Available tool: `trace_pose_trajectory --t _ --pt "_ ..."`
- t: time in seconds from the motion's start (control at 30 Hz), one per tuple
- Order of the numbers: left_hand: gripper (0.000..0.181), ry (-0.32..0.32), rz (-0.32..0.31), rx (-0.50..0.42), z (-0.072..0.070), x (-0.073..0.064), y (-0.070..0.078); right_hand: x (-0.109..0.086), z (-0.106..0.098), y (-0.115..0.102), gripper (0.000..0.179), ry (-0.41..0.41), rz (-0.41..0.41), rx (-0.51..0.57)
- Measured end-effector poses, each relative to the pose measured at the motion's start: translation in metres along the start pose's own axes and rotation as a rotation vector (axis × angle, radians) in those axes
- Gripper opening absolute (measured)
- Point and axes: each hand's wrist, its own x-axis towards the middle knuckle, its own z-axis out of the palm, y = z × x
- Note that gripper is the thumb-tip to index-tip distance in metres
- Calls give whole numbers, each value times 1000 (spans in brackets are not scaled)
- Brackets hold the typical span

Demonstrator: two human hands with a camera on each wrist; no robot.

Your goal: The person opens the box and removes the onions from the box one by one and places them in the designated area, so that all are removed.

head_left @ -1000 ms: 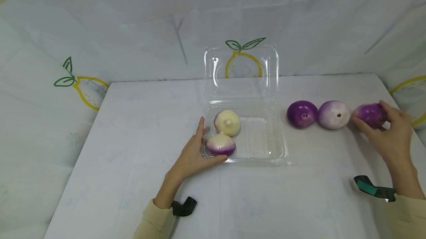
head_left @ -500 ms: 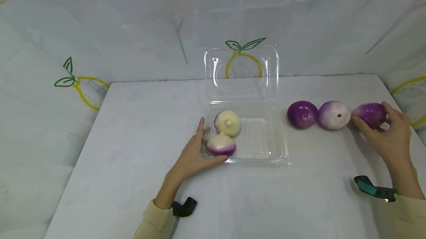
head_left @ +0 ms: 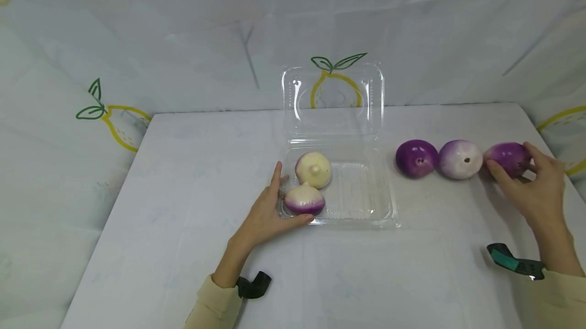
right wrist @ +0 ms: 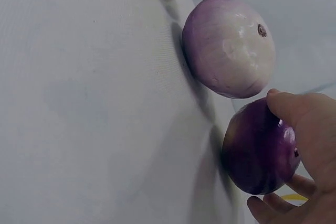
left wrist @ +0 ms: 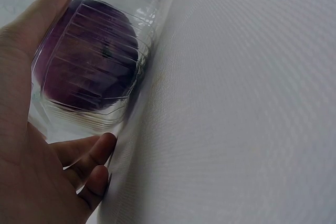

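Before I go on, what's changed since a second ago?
Nothing visibly moved, was taken up or let go. The right hand still grips the rightmost onion, the left hand still holds the clear container; the two onions inside and the two loose onions on the table stayed put.

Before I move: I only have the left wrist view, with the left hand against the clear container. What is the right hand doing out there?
Observer: From the head view, the right hand grips the purple onion at the right end of a row.
Operator: None of that row shows for me. What lies next to it?
Observer: Two more onions are lined up to its left, first a pale onion, then a deep purple onion nearest the container.
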Motion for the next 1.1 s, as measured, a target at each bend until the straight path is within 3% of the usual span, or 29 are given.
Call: trace_pose_trajectory --t 0.6,0.83,1.0,1.1 --pt "131 -9 -9 -19 1 1 -3 1 1 0 67 76 53 25" --pt "132 -7 -3 -15 0 0 -1 -6 -1 -15 61 166 -19 83" --pt "132 -4 3 -9 0 0 0 -12 -1 -32 59 177 -43 185" --pt "132 -3 6 -4 0 0 -1 -15 0 -41 58 172 -100 235"
